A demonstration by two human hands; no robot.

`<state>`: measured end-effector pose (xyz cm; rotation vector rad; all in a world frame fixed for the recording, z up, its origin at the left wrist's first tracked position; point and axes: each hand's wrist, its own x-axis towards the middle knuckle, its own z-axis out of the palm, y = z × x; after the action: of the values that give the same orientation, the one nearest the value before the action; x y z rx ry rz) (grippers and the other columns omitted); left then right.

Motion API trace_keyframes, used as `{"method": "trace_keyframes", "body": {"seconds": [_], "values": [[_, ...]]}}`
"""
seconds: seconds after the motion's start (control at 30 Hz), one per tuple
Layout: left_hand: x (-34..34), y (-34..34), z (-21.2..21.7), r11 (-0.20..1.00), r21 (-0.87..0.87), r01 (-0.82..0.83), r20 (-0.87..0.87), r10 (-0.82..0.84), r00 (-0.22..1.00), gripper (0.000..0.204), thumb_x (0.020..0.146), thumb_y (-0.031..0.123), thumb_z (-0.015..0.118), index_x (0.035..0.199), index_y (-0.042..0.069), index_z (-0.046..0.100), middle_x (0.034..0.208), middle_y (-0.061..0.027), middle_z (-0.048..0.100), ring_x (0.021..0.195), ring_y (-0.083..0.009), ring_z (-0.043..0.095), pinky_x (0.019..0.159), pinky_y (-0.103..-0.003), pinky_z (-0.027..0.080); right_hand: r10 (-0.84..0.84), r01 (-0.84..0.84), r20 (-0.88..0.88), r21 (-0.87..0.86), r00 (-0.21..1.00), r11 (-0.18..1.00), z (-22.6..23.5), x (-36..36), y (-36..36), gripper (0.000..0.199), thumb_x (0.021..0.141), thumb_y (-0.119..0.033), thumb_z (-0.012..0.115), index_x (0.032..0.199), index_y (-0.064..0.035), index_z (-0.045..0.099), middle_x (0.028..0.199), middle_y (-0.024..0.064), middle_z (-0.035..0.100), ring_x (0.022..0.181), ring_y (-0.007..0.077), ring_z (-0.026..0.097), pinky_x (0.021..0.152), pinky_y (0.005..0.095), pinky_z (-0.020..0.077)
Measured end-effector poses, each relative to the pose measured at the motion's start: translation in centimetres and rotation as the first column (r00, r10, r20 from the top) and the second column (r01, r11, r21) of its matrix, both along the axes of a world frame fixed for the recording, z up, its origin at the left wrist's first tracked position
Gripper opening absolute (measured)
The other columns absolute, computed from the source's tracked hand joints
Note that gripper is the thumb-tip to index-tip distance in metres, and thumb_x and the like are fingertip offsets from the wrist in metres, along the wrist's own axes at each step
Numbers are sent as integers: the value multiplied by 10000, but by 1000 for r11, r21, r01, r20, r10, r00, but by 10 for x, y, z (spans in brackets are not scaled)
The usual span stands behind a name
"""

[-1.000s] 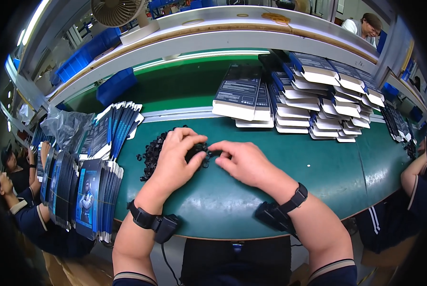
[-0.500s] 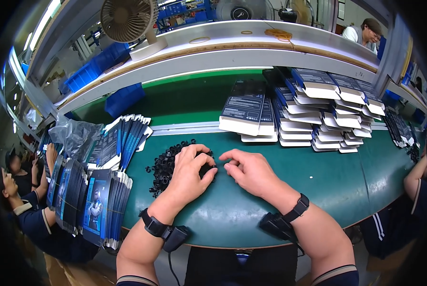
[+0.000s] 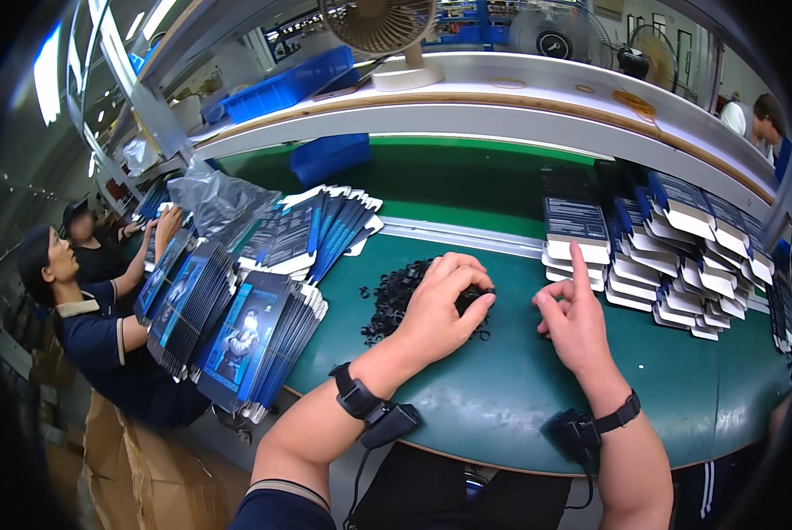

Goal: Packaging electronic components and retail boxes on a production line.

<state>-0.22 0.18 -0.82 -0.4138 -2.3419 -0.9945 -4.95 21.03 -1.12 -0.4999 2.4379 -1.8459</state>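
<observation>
While my left hand (image 3: 440,306) is arching over small black pieces (image 3: 392,300) on the tabletop (image 3: 502,397), pinch unclear, my right hand (image 3: 577,327) is holding thumb and index apart; I'm favouring light fingertips

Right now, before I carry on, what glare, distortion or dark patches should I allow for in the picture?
In the head view: fisheye bend curves the shelf and the near edge of the green table; corners fall to black; the lamp at upper left is blown out white; pale sheen lies on the table; the black pieces by the left hand are hard to tell apart.
</observation>
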Motion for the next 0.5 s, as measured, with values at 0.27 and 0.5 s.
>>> {"method": "trace_keyframes", "body": {"seconds": [0.27,0.5], "values": [[3,6,1,996,31,78,-56,-76,995,169,812,53,726,975,69,682,1053,-86,601,1004,-254,565,878,-351,464,354,-352,-146,43,924,935,4,20,-11,418,894,-70,660,1294,-17,551,982,78,601,671,99,594,608,237,492],[10,9,-3,982,20,189,-57,-188,980,253,820,55,714,1070,67,682,1083,-94,583,1024,-253,560,885,-351,473,332,-326,63,-87,941,941,-1,20,-12,146,915,-118,672,1006,-4,657,752,15,651,630,78,606,588,236,493]]}}
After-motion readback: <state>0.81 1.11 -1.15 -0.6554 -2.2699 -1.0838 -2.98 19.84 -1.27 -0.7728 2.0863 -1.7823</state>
